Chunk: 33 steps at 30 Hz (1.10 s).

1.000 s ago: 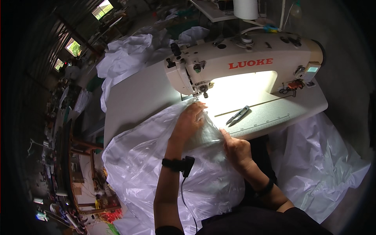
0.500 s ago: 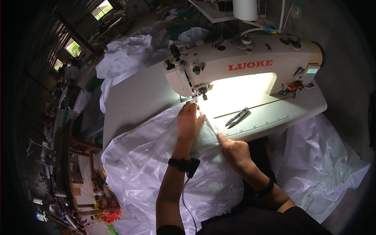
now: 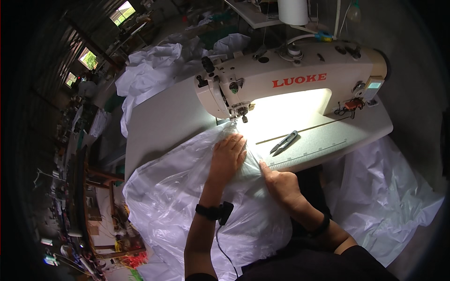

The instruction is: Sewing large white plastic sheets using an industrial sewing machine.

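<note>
**Shiny white sheet at the needle: looks like mid-seam steering**

Using clock directions from the left hand, with 12 straight up the view.

Closest in, at 7, got the bulk of the white sheet [image 3: 164,206], wrinkled all over and narrowing up toward 12. At 4, see the right hand [image 3: 283,185] at the sheet's edge, index stretched out, other fingers curled under. Can't tell if pinching anything there. At the centre, got the left hand [image 3: 228,154] laid palm-down on the sheet, fingers close together. Can't tell about any pinch there either.

Further up at 12, near the fingertips but apart, spot the presser foot [image 3: 233,121], with the sheet reaching right up to it. Under it or just against it? Too small to tell. At 3, snips [image 3: 280,148] lying on the tabletop [image 3: 318,143]. Between 1 and 2, the pale sewing machine [image 3: 290,70]. Far off around 10 to 11, a white pile [image 3: 154,68].

Best guess at the step: feeding the edge in, guiding two-handed. For the next move: hold that edge flat and straight, steady it lightly from 4, keep fingertips clear of the needle.
</note>
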{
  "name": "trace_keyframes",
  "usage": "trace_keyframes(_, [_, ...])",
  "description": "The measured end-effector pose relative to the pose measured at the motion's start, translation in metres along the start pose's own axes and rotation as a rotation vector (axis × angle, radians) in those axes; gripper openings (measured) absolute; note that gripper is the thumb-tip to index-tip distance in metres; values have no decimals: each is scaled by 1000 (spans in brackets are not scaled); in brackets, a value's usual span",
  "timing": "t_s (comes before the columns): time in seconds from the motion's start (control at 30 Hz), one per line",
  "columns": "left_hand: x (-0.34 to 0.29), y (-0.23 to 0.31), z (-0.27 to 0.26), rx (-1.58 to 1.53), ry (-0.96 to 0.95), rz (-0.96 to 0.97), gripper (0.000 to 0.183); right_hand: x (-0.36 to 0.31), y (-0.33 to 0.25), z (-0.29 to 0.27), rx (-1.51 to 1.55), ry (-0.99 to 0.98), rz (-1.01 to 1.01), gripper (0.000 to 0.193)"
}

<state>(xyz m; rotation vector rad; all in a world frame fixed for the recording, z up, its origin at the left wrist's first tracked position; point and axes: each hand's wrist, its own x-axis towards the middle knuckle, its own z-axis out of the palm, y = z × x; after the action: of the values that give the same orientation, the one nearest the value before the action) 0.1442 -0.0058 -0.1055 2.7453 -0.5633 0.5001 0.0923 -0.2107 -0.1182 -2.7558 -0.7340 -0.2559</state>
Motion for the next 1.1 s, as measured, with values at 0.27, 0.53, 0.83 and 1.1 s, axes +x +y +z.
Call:
trace_keyframes(0.27, [-4, -5, -10, 0, -88, 9, 37, 4, -20, 0, -114, -85, 4, 48])
trace_keyframes(0.53, [-4, -30, -13, -11, -166, 64, 35, 15, -56, 13, -112, -137, 29, 49])
trace_keyframes(0.83, [-65, -54, -32, 333, -48, -429, 47, 31, -57, 20, -226, -92, -27, 48])
trace_keyframes(1.1, [-25, -163, -25, 206, -107, -385, 47, 90, -43, 54, -160, -34, 33, 40])
